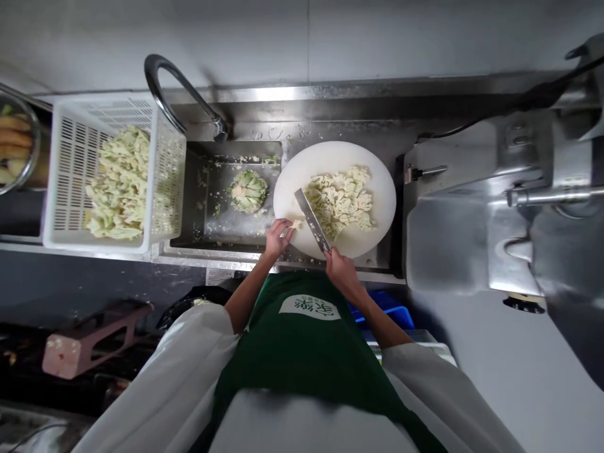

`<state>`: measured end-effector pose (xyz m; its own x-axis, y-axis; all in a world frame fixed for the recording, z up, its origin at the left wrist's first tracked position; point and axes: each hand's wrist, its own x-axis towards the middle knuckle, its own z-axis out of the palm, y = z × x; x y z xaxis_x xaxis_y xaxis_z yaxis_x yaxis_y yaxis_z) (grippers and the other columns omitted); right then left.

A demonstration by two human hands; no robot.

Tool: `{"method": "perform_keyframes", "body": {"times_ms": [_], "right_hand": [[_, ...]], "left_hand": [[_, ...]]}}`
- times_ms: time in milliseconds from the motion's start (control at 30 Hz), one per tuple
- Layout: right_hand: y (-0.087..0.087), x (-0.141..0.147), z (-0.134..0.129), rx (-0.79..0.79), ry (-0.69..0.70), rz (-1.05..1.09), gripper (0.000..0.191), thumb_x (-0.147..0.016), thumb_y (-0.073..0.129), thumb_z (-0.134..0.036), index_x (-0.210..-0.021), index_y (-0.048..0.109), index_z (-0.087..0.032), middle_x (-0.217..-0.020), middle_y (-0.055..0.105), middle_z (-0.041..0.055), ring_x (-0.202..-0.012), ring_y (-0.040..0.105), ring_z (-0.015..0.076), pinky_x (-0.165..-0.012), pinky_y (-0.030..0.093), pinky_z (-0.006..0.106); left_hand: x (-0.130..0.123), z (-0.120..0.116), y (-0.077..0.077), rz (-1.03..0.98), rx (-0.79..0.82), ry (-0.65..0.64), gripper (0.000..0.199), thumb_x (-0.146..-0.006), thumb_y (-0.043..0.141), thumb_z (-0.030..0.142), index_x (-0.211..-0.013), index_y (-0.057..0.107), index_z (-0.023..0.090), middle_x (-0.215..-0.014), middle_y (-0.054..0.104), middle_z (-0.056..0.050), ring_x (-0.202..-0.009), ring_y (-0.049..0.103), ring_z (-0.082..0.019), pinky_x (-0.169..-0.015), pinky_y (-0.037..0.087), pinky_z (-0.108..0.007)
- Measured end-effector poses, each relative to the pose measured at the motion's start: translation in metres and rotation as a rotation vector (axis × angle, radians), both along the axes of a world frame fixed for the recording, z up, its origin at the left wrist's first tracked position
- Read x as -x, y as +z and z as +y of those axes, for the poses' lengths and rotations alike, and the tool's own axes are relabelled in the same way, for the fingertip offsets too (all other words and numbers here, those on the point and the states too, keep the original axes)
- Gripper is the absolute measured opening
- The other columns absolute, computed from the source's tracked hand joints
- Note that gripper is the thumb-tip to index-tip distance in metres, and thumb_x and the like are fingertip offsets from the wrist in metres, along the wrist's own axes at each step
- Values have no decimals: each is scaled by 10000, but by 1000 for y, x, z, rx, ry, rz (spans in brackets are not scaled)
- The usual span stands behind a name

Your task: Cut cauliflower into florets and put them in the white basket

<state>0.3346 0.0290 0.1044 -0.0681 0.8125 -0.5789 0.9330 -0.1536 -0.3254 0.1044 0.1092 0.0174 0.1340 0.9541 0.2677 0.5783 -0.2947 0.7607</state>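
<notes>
A round white cutting board (290, 182) bears a heap of cut cauliflower pieces (342, 198). My right hand (342, 270) is wrapped round the handle of a knife (312, 221), whose blade slants up and left over the board, along the heap's left side. At the board's lower left edge, my left hand (278, 238) pinches a small cauliflower piece (296, 224) between thumb and fingers, left of the blade. A larger cauliflower head (248, 191) lies in the sink, left of the board.
Left of the sink (221, 236) stands a white plastic basket (70, 239) with many cauliflower pieces. A curved faucet (182, 88) arches behind it. At the right is a metal machine (448, 242) with a cable. Blue and white crates sit below the counter.
</notes>
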Motion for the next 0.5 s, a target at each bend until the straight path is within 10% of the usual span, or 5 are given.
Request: {"method": "perform_keyframes", "body": {"times_ms": [500], "right_hand": [[1,46,33,28,60,2,344,-1088,312,-279,-1202,606,-143,-1032,757,149,-956,725,250,-832,475,305]], "left_hand": [[-2,-2,5,-40,168,3,209,-976,578,358,-960,716,201,-1047,699,-131,-1026,689,-246,-972,568,-432]]}}
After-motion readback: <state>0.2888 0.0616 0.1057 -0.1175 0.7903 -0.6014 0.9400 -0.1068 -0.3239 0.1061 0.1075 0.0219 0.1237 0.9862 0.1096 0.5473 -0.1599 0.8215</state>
